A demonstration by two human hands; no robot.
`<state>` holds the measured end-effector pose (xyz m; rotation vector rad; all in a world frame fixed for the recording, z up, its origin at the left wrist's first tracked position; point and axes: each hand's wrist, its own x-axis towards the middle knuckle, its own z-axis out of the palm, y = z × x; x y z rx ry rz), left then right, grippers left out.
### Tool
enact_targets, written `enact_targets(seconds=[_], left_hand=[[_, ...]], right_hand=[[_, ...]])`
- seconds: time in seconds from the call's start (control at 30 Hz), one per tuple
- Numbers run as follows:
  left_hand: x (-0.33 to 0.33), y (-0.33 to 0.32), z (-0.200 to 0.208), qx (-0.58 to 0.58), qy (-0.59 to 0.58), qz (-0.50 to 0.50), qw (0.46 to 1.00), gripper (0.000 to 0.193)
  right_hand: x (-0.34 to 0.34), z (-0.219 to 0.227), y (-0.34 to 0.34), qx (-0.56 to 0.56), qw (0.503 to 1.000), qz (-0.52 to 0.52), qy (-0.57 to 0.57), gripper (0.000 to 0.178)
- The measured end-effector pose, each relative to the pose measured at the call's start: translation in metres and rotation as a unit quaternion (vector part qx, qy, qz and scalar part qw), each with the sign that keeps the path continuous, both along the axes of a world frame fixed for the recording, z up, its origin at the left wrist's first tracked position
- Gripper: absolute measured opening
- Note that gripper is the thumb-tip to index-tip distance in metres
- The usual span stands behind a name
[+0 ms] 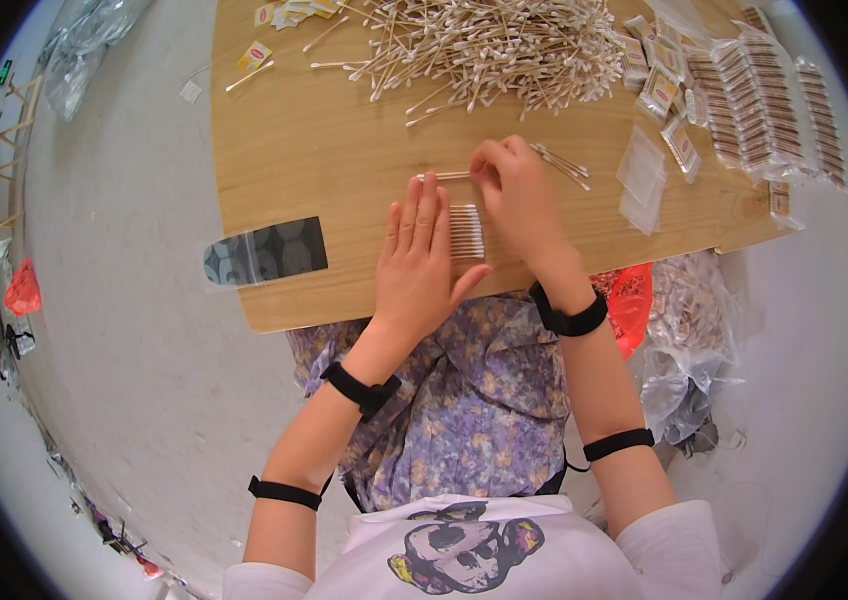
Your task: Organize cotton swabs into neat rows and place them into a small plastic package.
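Observation:
My left hand (413,250) lies flat with its fingers stretched out, over the left part of a neat row of cotton swabs (466,232) on the table. The swabs lie side by side, and their left ends are hidden under that hand. My right hand (522,195) is closed in a pinch at the right end of a cotton swab (452,176). This swab lies crosswise just beyond the row, its other end by my left fingertips. A few loose swabs (566,165) fan out right of my right hand.
A large heap of cotton swabs (504,50) covers the far side of the wooden table (344,140). Clear sleeves (642,180) and packed swab bundles (754,100) are at the right. A dark patterned phone-shaped object (269,252) lies at the left edge. Bags (689,310) stand below, right.

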<state>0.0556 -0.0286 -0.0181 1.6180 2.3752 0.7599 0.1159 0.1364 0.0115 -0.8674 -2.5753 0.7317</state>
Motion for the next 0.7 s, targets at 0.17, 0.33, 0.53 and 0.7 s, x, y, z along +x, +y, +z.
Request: enact_targets(seconds=[0.17,0.33,0.53,0.7], left_hand=[[-0.008,-0.014,0.003,0.169,-0.275,0.078,0.943,0.070],[-0.016,-0.022,0.000,0.243,-0.349,0.137,0.895,0.059],[-0.008,-0.028,-0.004,0.281,-0.379,0.143,0.870,0.053],[-0.008,-0.030,-0.007,0.290,-0.378,0.147,0.867,0.050]], right_hand=[[0.009,0.006,0.022,0.030,0.999,-0.037,-0.024,0.005],[0.012,0.011,0.017,0.060,0.997,-0.025,-0.034,0.006],[0.014,0.010,0.021,0.044,0.998,0.010,-0.033,0.007],[0.012,0.010,0.022,-0.035,0.998,-0.023,-0.036,0.009]])
